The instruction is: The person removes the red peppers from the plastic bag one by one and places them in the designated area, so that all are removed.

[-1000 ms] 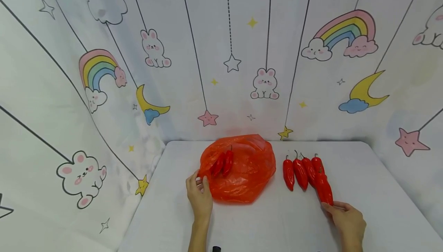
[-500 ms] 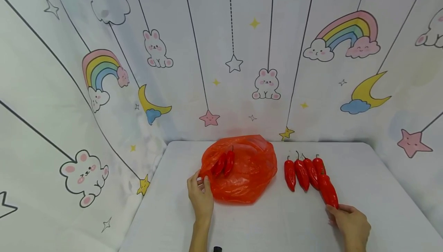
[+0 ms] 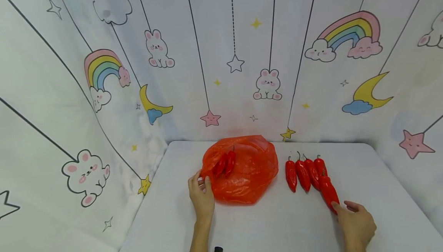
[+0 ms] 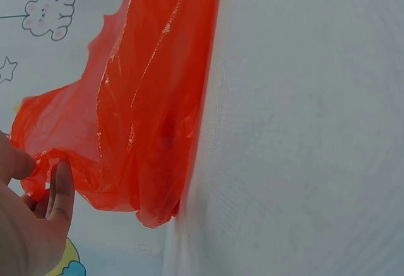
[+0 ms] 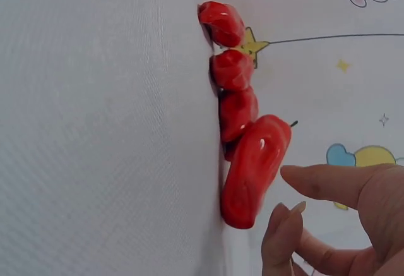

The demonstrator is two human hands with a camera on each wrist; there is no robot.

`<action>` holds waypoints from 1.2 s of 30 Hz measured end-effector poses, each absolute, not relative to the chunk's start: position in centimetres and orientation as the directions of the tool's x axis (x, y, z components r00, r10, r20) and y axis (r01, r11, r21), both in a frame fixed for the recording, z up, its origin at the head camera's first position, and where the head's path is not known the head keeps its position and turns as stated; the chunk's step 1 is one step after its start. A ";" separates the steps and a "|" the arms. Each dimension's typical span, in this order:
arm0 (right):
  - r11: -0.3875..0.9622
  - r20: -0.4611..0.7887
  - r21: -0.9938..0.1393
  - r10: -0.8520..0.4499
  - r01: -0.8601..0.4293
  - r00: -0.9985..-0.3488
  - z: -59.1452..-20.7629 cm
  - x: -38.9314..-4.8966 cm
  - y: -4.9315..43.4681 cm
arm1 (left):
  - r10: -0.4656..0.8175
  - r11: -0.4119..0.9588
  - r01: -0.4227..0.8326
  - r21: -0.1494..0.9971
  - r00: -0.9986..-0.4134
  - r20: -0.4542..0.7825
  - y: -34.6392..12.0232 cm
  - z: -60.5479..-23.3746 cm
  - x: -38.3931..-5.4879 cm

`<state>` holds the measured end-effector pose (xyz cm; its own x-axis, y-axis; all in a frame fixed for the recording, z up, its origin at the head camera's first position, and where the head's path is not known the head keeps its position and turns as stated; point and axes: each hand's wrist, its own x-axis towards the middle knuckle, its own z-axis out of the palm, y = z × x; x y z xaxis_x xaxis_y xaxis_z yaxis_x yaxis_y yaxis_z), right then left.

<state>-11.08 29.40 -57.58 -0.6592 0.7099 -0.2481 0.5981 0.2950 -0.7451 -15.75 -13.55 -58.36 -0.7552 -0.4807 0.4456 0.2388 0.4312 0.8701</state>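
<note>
A red plastic bag [image 3: 242,188] lies spread on the table, with two red chili peppers [image 3: 230,163] showing at its mouth. My left hand [image 3: 202,200] holds the bag's left edge between thumb and fingers; the left wrist view shows the thin film [image 4: 145,99] lifted there. To the right several red chili peppers [image 3: 303,176] lie side by side, stems pointing away. The nearest pepper [image 3: 328,191] slants across the end of the row. Beside its lower end is my right hand [image 3: 357,223]. Thumb and fingers [image 5: 284,232] stand apart in the right wrist view, not gripping it.
The white tabletop [image 3: 263,229] runs to a cloth backdrop [image 3: 194,71] printed with rabbits, rainbows and stars. A small black object [image 3: 218,249] shows at the bottom edge.
The right hand drew the nearest pepper's lower end slightly right and toward me, then let go of it. The left hand keeps its hold on the bag.
</note>
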 end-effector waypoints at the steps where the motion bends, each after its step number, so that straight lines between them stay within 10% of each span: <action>1: 0.298 -0.236 -0.750 0.715 0.591 -0.658 -57.4 -11.1 29.3 | -0.479 0.435 0.240 0.868 -0.755 0.448 -13.5 -58.4 -15.8; 18: 0.585 0.148 -0.805 0.359 0.099 -0.922 -52.8 -13.5 18.9 | -0.484 0.427 0.261 0.866 -0.743 0.462 -13.3 -58.5 -15.9; 36: 0.563 0.236 -0.813 0.086 -0.148 -0.968 -51.5 -18.4 10.7 | -0.493 0.400 0.242 0.884 -0.757 0.430 -13.5 -58.5 -15.9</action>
